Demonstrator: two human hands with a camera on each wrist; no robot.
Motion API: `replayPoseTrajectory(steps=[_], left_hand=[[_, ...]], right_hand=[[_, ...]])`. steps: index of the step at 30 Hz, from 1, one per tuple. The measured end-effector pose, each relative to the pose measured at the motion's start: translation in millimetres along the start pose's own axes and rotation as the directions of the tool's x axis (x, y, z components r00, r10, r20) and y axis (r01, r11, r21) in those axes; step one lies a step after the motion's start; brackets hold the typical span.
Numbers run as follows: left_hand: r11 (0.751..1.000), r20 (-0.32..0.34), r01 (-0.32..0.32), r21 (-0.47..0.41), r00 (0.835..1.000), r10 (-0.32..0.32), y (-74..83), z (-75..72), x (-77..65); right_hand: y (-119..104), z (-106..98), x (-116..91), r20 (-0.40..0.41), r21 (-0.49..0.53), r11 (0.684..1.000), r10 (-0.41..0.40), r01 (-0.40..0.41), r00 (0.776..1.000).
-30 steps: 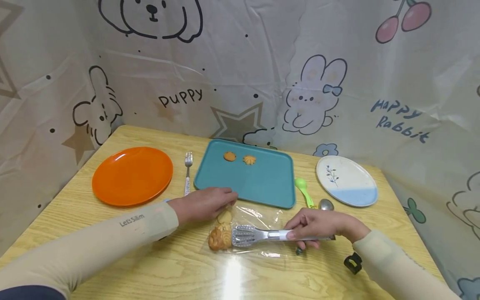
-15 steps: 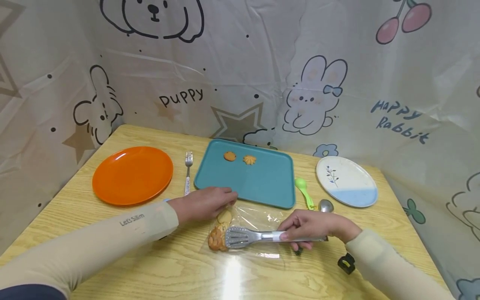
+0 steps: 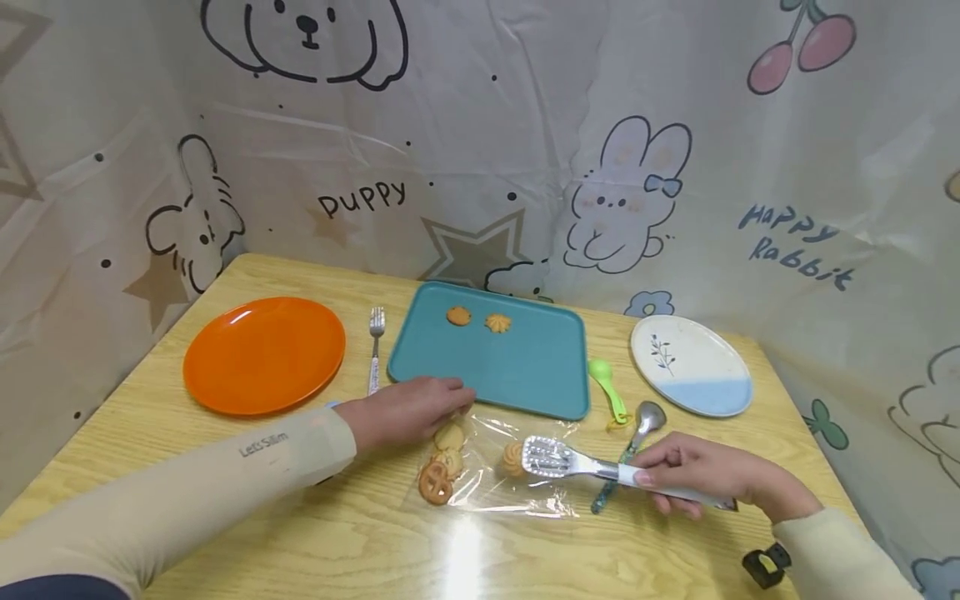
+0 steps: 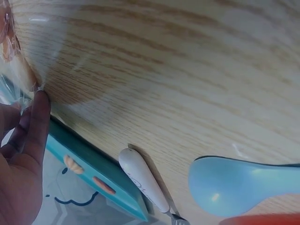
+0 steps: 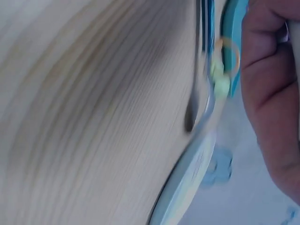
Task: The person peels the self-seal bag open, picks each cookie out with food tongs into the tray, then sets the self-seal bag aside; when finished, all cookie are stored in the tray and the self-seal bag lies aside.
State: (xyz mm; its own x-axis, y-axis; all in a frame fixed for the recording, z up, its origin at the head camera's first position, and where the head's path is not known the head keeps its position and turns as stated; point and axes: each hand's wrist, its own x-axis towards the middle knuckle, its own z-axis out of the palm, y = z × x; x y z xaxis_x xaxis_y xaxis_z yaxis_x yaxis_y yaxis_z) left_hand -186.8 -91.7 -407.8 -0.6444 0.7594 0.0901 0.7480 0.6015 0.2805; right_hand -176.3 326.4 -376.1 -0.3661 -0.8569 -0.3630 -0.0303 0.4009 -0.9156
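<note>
My right hand grips metal tongs with a white handle, over the right part of a clear plastic bag. At the tongs' tips is a round swirled cookie, partly covered by them; whether they clamp it I cannot tell. A pretzel-shaped cookie and other cookies lie at the bag's left end. There, my left hand pinches the plastic, as the left wrist view shows with its fingers. In the right wrist view, curled fingers show at the right edge.
A teal tray with two cookies lies behind the bag. An orange plate and a fork are left; a green spoon, a metal spoon and a white-blue plate are right. A blue spoon lies near the left wrist.
My right hand has drawn the tongs rightward from the cookie pile, and the swirled cookie is now at their tips, apart from the others. The pretzel-shaped cookie is uncovered. The left hand stays put.
</note>
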Motion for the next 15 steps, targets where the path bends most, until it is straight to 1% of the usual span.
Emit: replayPoseTrajectory(steps=[2,6,8,10,12,13,15], left_hand=[[1.0,-0.002,0.006,-0.003,1.0,-0.006,-0.1,0.8,0.2],[1.0,-0.006,0.009,-0.004,1.0,-0.009,-1.0,2.3,0.6],[1.0,-0.004,0.013,0.002,1.0,-0.013,-1.7,2.7,0.3],[1.0,-0.003,0.011,0.008,1.0,-0.011,-2.3,2.7,-0.1],[1.0,-0.003,0.013,0.008,1.0,-0.013,-2.9,2.8,-0.7],[1.0,-0.006,0.009,0.005,1.0,-0.009,-2.9,2.9,-0.9],[1.0,-0.006,0.004,0.0,1.0,-0.004,-2.5,2.9,-1.2]], right_hand=[[5.2,-3.6,-19.0,-0.025,0.043,0.999,0.014,-0.013,1.0],[12.2,-16.8,-53.1,-0.101,0.12,0.991,0.079,-0.067,0.992],[15.4,-26.9,-62.9,-0.13,0.143,0.988,0.071,-0.052,0.989],[16.5,-37.5,-66.0,-0.187,0.132,0.99,0.08,-0.056,0.979],[15.7,-46.9,-61.8,-0.268,0.106,0.992,0.099,-0.073,0.958],[15.1,-51.2,-56.8,-0.308,0.091,0.992,0.112,-0.088,0.945],[12.2,-57.5,-43.1,-0.39,0.085,0.987,0.16,-0.137,0.907]])
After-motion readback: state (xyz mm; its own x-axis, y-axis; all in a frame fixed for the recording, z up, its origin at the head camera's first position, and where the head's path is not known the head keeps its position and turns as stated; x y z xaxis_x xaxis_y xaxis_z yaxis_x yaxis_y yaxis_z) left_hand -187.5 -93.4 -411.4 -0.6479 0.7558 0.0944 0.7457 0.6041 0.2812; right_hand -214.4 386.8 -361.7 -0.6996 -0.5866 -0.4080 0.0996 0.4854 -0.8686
